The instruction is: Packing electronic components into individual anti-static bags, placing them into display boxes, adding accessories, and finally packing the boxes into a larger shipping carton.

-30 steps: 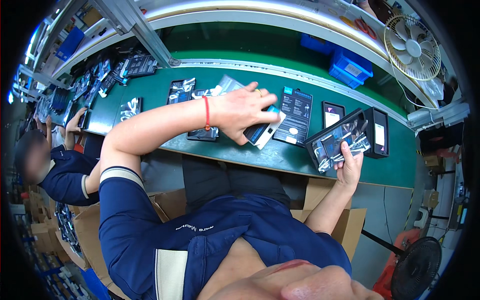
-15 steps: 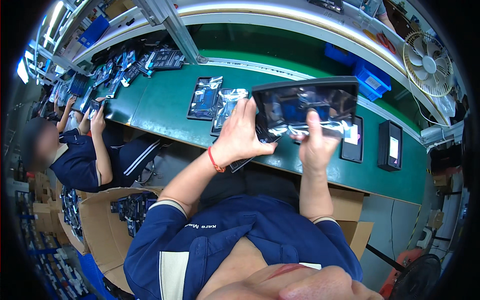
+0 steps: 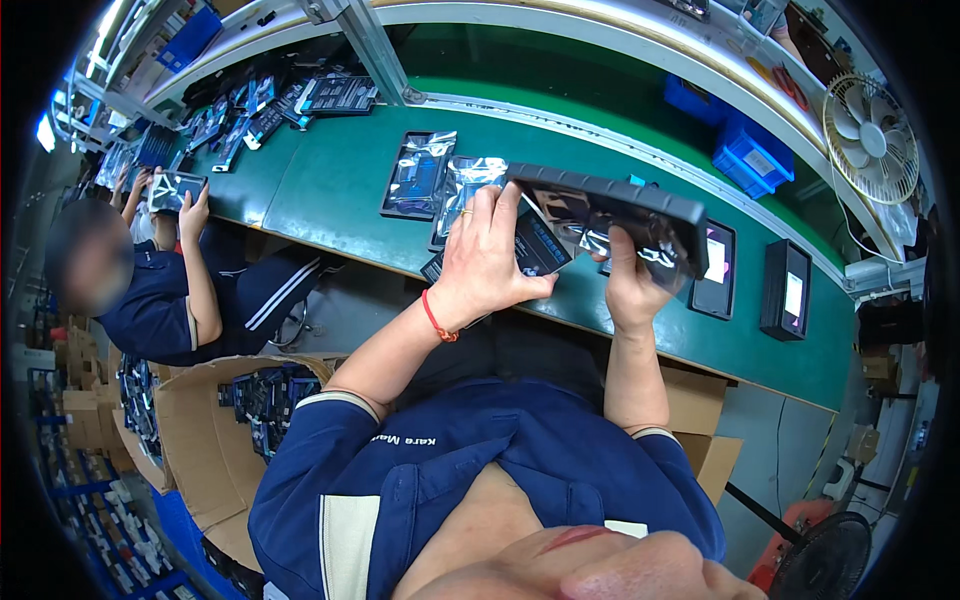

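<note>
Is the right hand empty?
No, the right hand grips a black tray, tilted above the green table.

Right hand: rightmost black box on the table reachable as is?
Probably not while full: the right hand is gripping a black tray. Otherwise the rightmost black box looks uncovered.

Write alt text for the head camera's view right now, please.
A person's right hand holds a tilted black tray with shiny film inside; the left hand is at a dark printed package, over a green worktable.
</note>
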The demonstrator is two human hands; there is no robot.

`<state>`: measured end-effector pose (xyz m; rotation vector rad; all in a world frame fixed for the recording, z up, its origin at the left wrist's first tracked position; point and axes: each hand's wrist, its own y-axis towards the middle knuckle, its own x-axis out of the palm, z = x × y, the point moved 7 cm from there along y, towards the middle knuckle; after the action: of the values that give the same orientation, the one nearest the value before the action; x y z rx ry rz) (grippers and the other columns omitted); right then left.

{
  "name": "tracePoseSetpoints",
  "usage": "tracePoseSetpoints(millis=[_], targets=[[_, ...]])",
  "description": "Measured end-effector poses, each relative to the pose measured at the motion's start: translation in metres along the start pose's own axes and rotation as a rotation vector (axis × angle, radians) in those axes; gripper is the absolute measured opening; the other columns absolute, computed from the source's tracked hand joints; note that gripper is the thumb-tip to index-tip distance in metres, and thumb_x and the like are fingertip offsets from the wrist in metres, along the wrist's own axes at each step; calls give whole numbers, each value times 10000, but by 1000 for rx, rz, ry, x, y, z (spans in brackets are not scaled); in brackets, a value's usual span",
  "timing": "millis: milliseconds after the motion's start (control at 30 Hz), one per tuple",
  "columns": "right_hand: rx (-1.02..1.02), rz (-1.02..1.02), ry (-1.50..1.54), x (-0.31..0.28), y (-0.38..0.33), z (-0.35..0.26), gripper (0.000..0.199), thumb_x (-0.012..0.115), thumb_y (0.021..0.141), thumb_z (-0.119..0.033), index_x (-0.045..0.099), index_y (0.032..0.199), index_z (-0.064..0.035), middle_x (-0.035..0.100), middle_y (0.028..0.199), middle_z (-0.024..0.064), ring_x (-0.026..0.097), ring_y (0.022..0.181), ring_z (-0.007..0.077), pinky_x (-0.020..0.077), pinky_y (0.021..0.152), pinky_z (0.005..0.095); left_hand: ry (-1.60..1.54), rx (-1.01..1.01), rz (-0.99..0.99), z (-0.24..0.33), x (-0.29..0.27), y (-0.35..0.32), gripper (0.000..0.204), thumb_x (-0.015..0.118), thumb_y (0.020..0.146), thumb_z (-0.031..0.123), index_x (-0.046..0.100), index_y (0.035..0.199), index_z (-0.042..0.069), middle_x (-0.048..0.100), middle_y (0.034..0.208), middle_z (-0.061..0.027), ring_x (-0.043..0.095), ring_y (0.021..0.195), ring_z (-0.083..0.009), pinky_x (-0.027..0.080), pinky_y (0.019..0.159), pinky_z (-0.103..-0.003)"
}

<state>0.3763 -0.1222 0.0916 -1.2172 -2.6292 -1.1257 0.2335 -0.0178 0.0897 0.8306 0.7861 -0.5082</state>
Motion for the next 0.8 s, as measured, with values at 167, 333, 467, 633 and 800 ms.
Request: tracePoseSetpoints(millis=[167, 333, 467, 633, 800], targets=[[-72, -119, -111, -12, -2, 1, 331, 664, 810, 49, 530, 1112, 36, 650, 888, 119, 621, 671, 126, 537, 489, 215, 7, -8, 7, -2, -4, 4, 958, 818, 490, 285, 366, 1283, -8, 434, 1146, -209, 506, 1046, -382, 453, 875, -429], [115, 24, -100, -17, 3, 4, 346, 658, 812, 53, 526, 1132, 45, 642, 882, 101, 592, 626, 105, 488, 441, 191, 32, 26, 67, -6, -5, 2, 1035, 827, 481, 289, 331, 1352, 32, 424, 1170, -211, 505, 1051, -377, 449, 872, -433], [292, 13, -143, -32, 5, 18, 295, 695, 805, -4, 558, 1063, 36, 646, 862, 102, 582, 602, 86, 473, 419, 192, 72, 114, 102, -4, -6, 1, 1031, 830, 472, 311, 362, 1356, 62, 426, 1154, -197, 507, 1022, -361, 442, 854, -430], [416, -67, -155, -23, 15, 11, 270, 708, 800, -25, 572, 1026, 33, 638, 826, 81, 575, 586, 83, 452, 404, 187, 124, 134, 13, -5, 0, -1, 946, 821, 480, 315, 438, 1327, 134, 429, 1118, -185, 504, 996, -345, 439, 842, -423], [564, -143, -204, -21, 22, 19, 252, 687, 806, -54, 582, 1020, 25, 622, 752, 52, 473, 431, 45, 377, 349, 183, 69, 147, -29, -3, 5, -2, 930, 816, 485, 315, 447, 1318, 128, 435, 1088, -186, 503, 986, -346, 441, 840, -428]])
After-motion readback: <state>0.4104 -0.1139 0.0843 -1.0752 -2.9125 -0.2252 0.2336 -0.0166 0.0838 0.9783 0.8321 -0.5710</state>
